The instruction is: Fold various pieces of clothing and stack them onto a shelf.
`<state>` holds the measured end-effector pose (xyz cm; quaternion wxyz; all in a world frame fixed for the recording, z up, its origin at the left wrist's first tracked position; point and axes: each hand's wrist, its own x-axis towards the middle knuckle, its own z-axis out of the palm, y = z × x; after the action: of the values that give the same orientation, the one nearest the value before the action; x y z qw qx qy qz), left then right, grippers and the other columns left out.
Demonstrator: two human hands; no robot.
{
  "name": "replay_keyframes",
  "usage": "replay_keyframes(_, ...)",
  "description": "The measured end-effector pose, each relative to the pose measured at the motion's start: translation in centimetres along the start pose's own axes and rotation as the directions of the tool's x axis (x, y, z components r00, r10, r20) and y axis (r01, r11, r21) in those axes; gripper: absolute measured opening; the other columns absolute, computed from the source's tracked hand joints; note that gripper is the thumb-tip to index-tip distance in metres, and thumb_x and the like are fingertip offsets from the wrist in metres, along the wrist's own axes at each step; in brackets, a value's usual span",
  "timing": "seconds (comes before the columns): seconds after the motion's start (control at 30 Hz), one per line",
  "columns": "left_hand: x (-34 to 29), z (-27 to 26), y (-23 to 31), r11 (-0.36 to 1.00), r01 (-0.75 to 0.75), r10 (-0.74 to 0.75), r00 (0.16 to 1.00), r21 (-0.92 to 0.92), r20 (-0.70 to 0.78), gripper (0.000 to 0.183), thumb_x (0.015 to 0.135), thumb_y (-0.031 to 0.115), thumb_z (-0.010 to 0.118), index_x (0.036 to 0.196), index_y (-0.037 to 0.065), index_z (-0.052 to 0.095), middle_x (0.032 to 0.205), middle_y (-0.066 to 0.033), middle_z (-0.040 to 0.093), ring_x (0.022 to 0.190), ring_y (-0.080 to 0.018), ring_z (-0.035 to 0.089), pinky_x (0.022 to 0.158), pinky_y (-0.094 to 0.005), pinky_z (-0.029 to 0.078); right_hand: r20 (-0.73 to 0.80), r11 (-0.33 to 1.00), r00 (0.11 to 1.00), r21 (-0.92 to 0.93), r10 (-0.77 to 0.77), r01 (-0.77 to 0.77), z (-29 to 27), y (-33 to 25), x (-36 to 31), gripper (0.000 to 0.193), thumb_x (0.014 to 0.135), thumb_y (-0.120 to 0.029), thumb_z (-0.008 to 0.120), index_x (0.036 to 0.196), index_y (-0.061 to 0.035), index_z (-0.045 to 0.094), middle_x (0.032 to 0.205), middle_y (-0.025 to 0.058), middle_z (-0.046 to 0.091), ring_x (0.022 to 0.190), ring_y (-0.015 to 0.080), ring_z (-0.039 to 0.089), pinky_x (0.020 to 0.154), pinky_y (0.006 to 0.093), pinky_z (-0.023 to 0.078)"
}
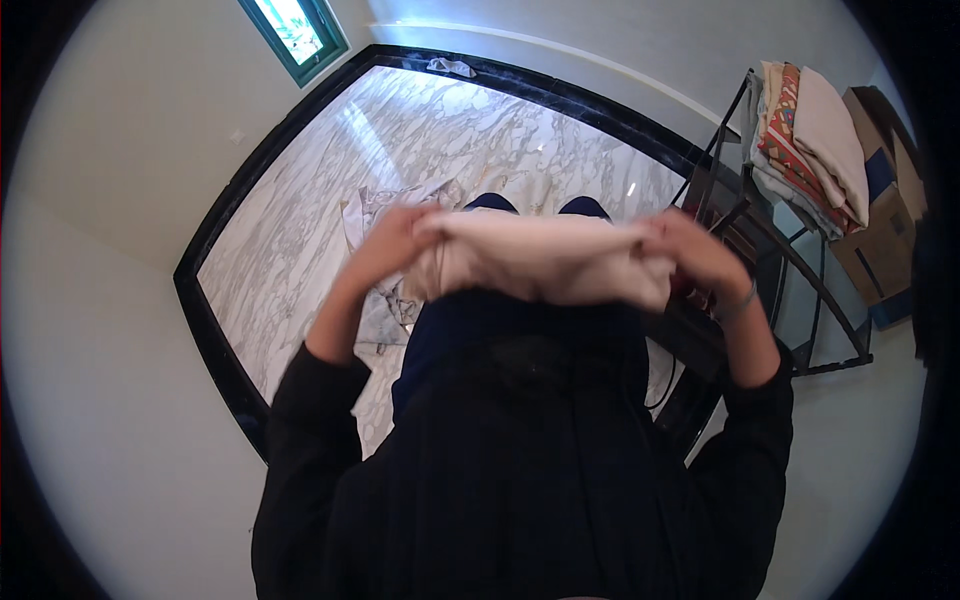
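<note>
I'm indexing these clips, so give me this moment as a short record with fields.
left hand: holds cloth, left end
right hand: holds its right end
cloth state: pale, spread between the hands, motion-blurred
left of legs: crumpled fabric
right side: folded stack, carton beside it
floor: veined, dark-bordered

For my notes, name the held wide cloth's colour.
The wide cloth is pale pinkish cream; best view: head.

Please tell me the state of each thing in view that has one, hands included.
Left hand, gripping one end of the pale cloth.
Right hand, gripping its other end.
Pale cloth, held up, blurred.
Grey cloth, rumpled on the floor.
Stack, folded cloths.
Window, open or shut unclear.
</note>
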<state>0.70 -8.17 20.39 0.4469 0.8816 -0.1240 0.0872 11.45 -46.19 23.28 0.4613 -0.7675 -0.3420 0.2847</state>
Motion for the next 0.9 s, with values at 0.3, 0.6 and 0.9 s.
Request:
replay_keyframes(0.3,17.9,-8.9,9.0,0.988,0.126,-0.081,0.916,0.092,-0.394,0.035,0.083,0.026,0.059,0.085,-0.008,0.067,0.073,-0.0091,0.066,0.061,-0.0139,0.059,0.055,-0.0273,0.046,-0.51,0.969,0.853,0.136,-0.111,0.207,-10.2,-11.9,10.6,0.022,0.086,-0.024,0.059,0.093,-0.0052,0.067,0.081,0.0023,0.063,0.074,0.0106,0.06,0.067,0.0238,0.049)
replay_keyframes(0.6,15.2,-7.0,14.4,0.992,-0.126,0.117,0.909,0.005,-0.4,0.036,0.084,0.031,0.062,0.084,-0.004,0.069,0.069,-0.0044,0.063,0.06,-0.0082,0.058,0.055,-0.024,0.044,-0.343,0.861,0.853,0.188,-0.394,0.473,-0.9,-19.1,10.0,0.062,0.094,-0.016,0.047,0.146,0.0055,0.02,0.094,0.0218,0.062,0.066,0.0224,0.067,0.06,0.0298,0.059)
replay_keyframes(0.9,9.1,-2.0,11.5,0.588,-0.147,0.11,0.989,-0.795,-0.101,0.066,0.091,0.037,0.06,0.137,-0.004,0.037,0.126,-0.0163,0.054,0.109,-0.0216,0.059,0.09,-0.0338,0.051,-0.454,0.727,0.823,0.427,-0.342,0.538,1.1,-20.2,7.7,0.065,0.098,-0.015,0.045,0.147,0.0068,0.009,0.092,0.0202,0.066,0.076,0.0212,0.069,0.07,0.0266,0.058)
